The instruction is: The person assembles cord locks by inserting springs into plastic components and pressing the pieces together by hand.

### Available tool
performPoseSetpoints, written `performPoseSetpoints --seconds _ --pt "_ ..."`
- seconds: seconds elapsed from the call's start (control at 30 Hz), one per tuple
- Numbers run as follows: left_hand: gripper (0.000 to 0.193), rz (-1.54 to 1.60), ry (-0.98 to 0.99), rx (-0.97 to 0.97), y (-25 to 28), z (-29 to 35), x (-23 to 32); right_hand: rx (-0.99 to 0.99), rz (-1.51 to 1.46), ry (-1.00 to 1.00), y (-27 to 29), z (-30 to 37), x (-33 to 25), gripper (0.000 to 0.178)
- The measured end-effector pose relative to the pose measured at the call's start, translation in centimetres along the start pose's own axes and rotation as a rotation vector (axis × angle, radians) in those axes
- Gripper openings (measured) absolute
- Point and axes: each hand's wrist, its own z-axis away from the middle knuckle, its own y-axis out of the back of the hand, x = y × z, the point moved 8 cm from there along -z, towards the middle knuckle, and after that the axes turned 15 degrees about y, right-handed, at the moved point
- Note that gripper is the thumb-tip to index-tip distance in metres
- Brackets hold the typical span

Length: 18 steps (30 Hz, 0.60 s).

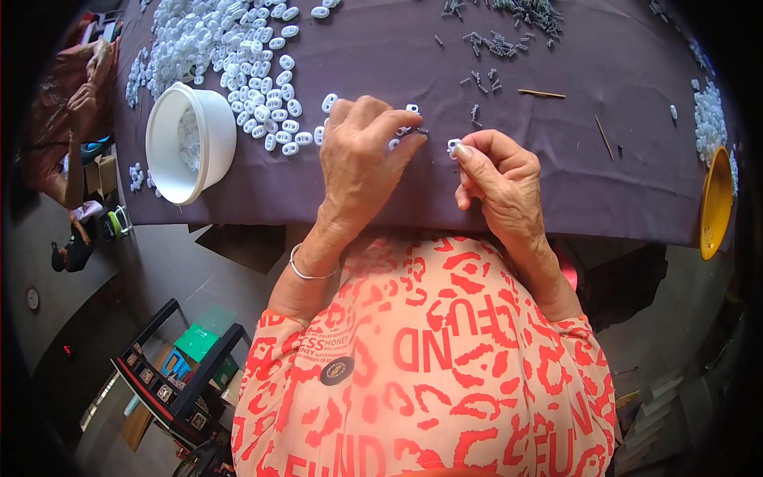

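Over the near middle of the cloth, my left hand (pixel 358 155) has its thumb and forefinger pinched on a small grey spring (pixel 422 131), whose end sticks out past the fingertips. White plastic pieces show beside those fingers, one piece (pixel 412 108) just beyond them; whether they lie on the cloth or are in the hand I cannot tell. My right hand (pixel 502 176) is closed, gripping a small white cord-lock piece (pixel 454 148) with a hole between thumb and forefinger. A short gap separates the two hands. Loose springs (pixel 475 114) lie just beyond the right hand.
White oval two-holed pieces (pixel 254 87) spread at left, beside a tilted white tub (pixel 214 135). More grey springs (pixel 501 44) are heaped at the far side. Two thin brown sticks (pixel 542 94), small clear-white parts (pixel 710 119) and a yellow dish (pixel 716 207) lie at right. Another person's arms (pixel 75 119) show at far left.
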Motion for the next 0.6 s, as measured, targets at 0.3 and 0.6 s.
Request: performPoseSetpoints --seconds 0.3,0.6 --pt "0.014 0.228 0.064 -0.097 -0.4 0.2 -0.2 0.002 0.032 0.031 0.1 0.4 -0.6 0.011" --pt "0.017 1.115 0.825 -0.471 -2.1 5.0 -2.6 -0.114 0.292 0.203 -1.7 1.3 -2.8 0.01"
